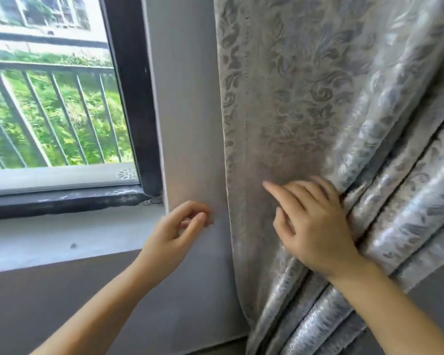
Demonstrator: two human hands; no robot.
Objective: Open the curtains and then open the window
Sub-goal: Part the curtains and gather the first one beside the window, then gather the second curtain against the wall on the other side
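Still on the first step: patterned curtain (305,98) drawn to the right of the window (51,98), gathered into folds along the right edge of view, glass already uncovered. Probably a last tidying of the fabric against the wall (187,98) before turning to the window itself.

Right hand (315,226) laid on the curtain, fingers spread and slightly bent, fingertips pressing the flat panel while the palm side pushes into the bunched folds (no real clutch of cloth visible). Left hand (174,234) raised just beside the curtain's hemmed left edge, thumb and forefinger curled toward each other, nearly closed, holding nothing as far as can be told; whether touching the wall, unclear.

Window apparently closed, dark frame (136,98) meeting the sill (62,239) at the lower right corner; railing (49,119) and greenery outside. No handle or latch in view.

Next move, by judgement: release the fabric, shift left, find the latch or sash edge beyond the left edge of view.
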